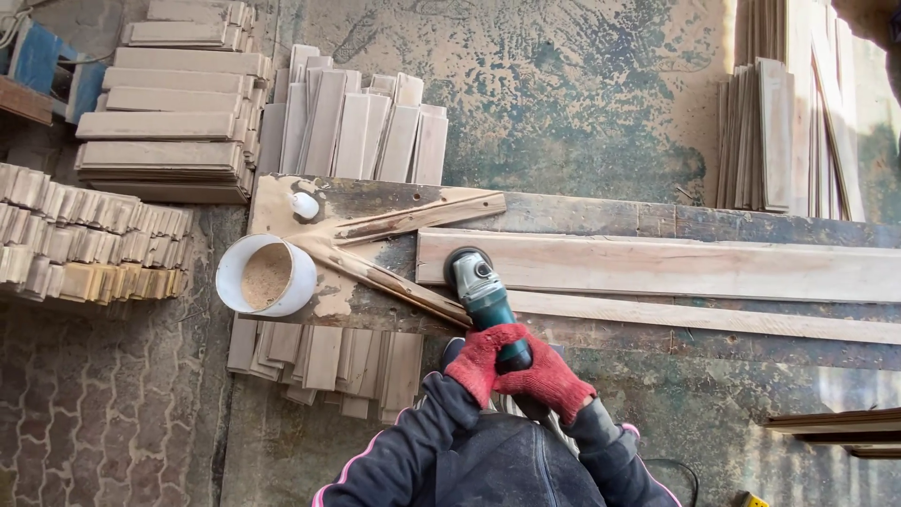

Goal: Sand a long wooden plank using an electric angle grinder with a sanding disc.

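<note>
both hands (518, 368) wrapped round the angle grinder (481, 291) | disc at long plank (657, 265) end | loose plank could kick sideways imo

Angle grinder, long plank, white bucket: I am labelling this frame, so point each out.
angle grinder (481, 286), head view, teal body behind the head.
long plank (657, 266), head view, its flat top face.
white bucket (228, 272), head view, left rim.

Only 1 view: head-worn, looking steeply down from above the workbench (582, 218) near edge, facing its far edge and the wall, fairly near, hands bottom centre.
</note>
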